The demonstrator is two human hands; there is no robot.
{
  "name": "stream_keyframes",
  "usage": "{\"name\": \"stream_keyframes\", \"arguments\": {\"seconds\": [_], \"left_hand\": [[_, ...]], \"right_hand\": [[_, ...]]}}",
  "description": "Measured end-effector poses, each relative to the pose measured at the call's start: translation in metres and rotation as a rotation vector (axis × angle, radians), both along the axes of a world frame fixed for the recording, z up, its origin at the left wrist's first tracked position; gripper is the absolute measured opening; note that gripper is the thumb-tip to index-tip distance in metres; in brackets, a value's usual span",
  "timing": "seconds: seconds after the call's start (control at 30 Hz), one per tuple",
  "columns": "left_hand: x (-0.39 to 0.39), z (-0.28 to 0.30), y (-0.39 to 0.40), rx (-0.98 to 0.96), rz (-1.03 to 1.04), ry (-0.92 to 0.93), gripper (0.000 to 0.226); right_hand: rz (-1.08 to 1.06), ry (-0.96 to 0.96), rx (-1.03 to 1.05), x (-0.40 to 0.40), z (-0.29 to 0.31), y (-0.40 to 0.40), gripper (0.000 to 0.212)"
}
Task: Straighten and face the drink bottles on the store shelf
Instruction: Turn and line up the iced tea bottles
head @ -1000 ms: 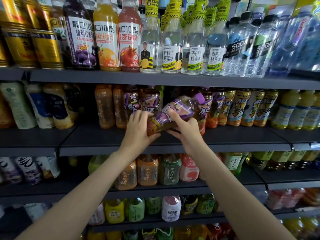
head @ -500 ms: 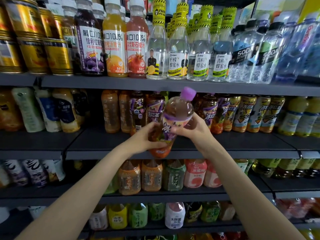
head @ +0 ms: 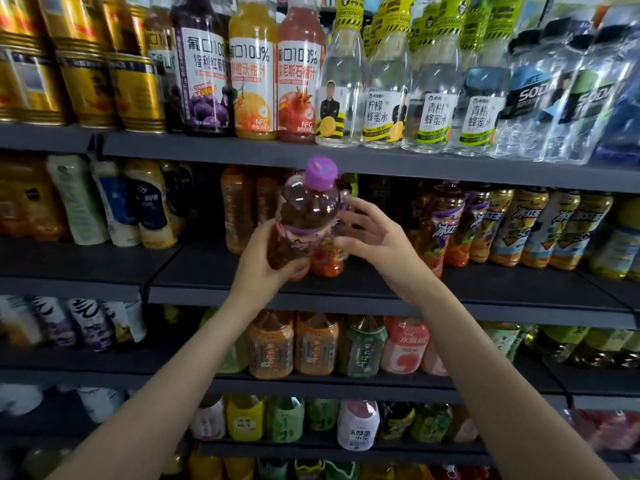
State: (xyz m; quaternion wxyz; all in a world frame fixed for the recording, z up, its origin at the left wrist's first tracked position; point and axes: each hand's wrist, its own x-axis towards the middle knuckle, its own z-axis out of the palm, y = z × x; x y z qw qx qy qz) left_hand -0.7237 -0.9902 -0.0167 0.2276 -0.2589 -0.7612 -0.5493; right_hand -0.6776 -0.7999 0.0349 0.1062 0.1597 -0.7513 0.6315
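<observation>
A brown tea bottle [head: 306, 216] with a purple cap and a purple-and-orange label stands nearly upright in front of the second shelf [head: 346, 289]. My left hand [head: 273, 265] grips its lower body from the left and below. My right hand [head: 372, 233] is at its right side with fingers spread, the fingertips touching or just off the label. Behind it stand more tea bottles of the same kind [head: 446, 223] in a row to the right, and plain orange-brown bottles [head: 239, 209] to the left.
The top shelf [head: 381, 157] just above the cap carries gold cans, juice bottles, honey water and soda bottles. Milk-tea bottles [head: 145, 202] fill the left of the second shelf. Lower shelves hold rows of tea and juice bottles [head: 315, 344].
The bottle went from lying tilted on its side to upright and rose slightly. My right hand loosened from a grip to spread fingers beside it.
</observation>
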Motion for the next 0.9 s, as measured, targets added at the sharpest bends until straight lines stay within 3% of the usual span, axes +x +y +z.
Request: {"name": "stream_keyframes", "arguments": {"seconds": [0.2,0.4,0.67,0.73,0.8,0.9], "left_hand": [[-0.022,-0.019,-0.027,0.045,0.23,-0.189,0.071],[-0.051,-0.03,-0.023,0.046,0.245,-0.265,0.076],[-0.09,-0.022,-0.001,0.008,0.51,-0.381,0.069],[-0.085,-0.021,0.003,0.064,0.609,-0.265,0.073],[-0.078,-0.018,0.01,0.128,0.663,0.06,0.065],[-0.078,-0.014,0.033,-0.027,0.564,0.455,0.055]], "right_hand": [[-0.364,-0.264,-0.221,-0.037,-0.046,0.027,0.032],[-0.476,-0.333,-0.14,-0.065,-0.07,0.04,0.026],[-0.721,-0.107,0.149,-0.106,-0.072,0.046,0.049],[-0.786,-0.069,0.149,-0.126,-0.08,0.046,0.055],[-0.841,-0.056,0.129,-0.15,-0.087,0.051,0.06],[-0.903,-0.081,0.095,-0.184,-0.09,0.063,0.069]]}}
